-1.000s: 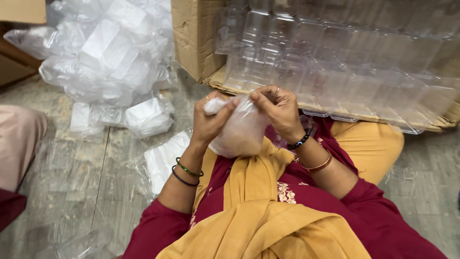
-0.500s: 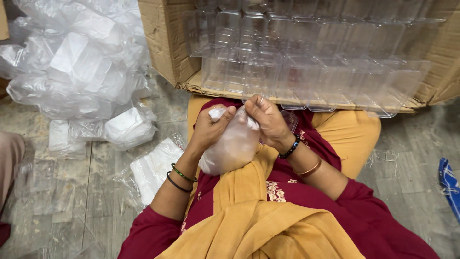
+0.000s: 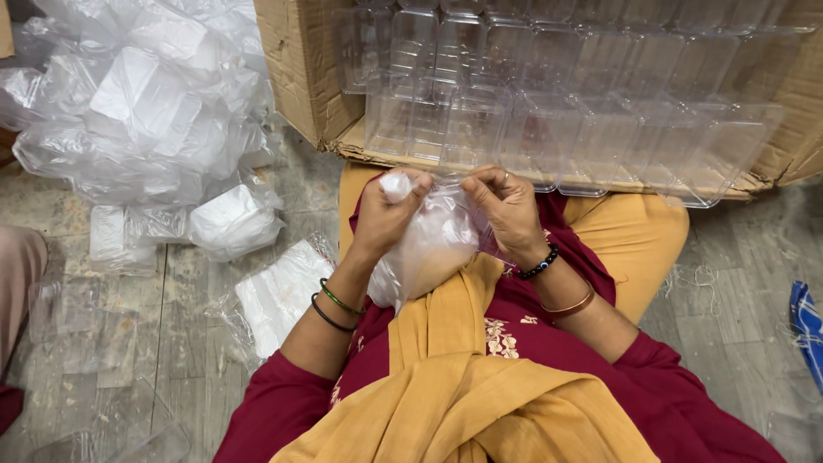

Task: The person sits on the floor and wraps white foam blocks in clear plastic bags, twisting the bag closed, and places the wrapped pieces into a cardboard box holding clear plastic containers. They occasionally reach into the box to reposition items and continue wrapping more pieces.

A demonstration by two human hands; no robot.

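I see my left hand (image 3: 386, 214) and right hand (image 3: 506, 210) both pinched shut on the mouth of a clear plastic bag (image 3: 429, 249) over my lap. Grey plank floor (image 3: 189, 291) below; ahead, a cardboard box (image 3: 313, 77) holds clear trays (image 3: 549, 111).

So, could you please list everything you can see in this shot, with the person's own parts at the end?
plastic bag: one, clear with white contents, held in the lap by both hands
cardboard box: one, brown, lying open ahead of the knees
clear trays: many, see-through, stacked inside the box
heap of bags: several, clear, on the floor at upper left
white packs: a few, white, on the floor at left
blue cloth: one, blue, right edge
floor: grey planks
left hand: pinching the bag's top, green and black bangles
right hand: pinching the bag's top, black bead bracelet
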